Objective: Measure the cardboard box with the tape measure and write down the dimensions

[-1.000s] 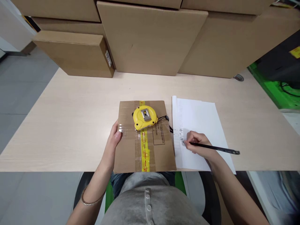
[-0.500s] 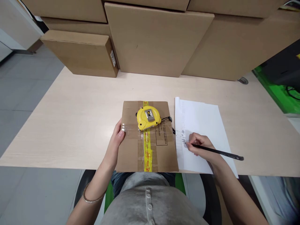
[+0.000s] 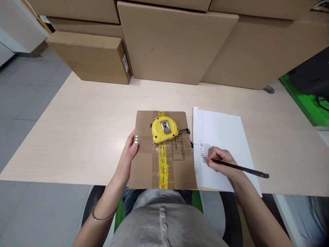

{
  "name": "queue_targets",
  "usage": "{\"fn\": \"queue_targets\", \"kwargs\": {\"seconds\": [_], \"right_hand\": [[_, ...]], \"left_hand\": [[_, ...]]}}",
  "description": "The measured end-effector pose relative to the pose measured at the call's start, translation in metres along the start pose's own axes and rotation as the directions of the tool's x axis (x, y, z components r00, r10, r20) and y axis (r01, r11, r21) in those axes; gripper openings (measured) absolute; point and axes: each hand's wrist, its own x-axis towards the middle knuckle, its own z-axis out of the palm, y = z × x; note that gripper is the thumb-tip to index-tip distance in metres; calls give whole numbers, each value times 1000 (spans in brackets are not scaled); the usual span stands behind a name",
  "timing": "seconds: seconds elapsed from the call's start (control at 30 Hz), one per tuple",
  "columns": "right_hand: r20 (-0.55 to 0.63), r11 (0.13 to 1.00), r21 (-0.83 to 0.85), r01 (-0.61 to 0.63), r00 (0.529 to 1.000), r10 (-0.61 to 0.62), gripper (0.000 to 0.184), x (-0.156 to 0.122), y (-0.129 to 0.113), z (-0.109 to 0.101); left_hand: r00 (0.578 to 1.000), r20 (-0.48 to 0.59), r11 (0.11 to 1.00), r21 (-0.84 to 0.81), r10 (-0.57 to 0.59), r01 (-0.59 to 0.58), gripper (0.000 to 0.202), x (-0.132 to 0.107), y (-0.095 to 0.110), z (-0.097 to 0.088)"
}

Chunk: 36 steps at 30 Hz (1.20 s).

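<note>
A flat brown cardboard box (image 3: 144, 164) with yellow printed tape lies at the table's front edge. My left hand (image 3: 130, 151) holds its left side, thumb on the top edge and the other fingers mostly hidden. On the box rests a yellow tape measure (image 3: 159, 131), its black wrist cord (image 3: 183, 131) trailing right. My right hand (image 3: 221, 159) is closed around a long black pen (image 3: 244, 168). The pen's tip touches or nearly touches the white paper (image 3: 221, 128), beside small handwritten marks near the sheet's left side. The paper's left edge is curled over.
Large cardboard boxes (image 3: 177, 41) stand along the back of the pale table (image 3: 89, 120). A smaller carton (image 3: 95, 61) with a label sits at the back left. Green and black items (image 3: 303, 99) are off to the right.
The whole view has shifted very slightly. Both hands keep their holds, and the box, tape measure and paper stay in place.
</note>
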Motion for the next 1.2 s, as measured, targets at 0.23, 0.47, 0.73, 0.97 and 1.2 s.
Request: {"fn": "queue_targets", "kwargs": {"seconds": [0.23, 0.47, 0.73, 0.97, 1.2], "right_hand": [[-2, 1000, -12, 8, 1000, -8, 34, 1, 9, -1], [-8, 999, -41, 30, 1000, -30, 37, 0, 6, -1], [-4, 996, -69, 54, 999, -54, 38, 3, 6, -2], [37, 997, -67, 35, 999, -32, 34, 2, 4, -2], [-5, 995, -74, 63, 998, -64, 37, 1, 7, -1]], "left_hand": [[1000, -28, 1000, 5, 3, -3, 64, 1, -1, -1], [1000, 13, 1000, -16, -1, 1, 66, -1, 0, -1], [1000, 12, 999, -36, -21, 22, 68, -1, -1, -1], [1000, 3, 999, -44, -23, 23, 64, -2, -4, -3], [999, -8, 999, -45, -31, 30, 65, -2, -5, -4]]}}
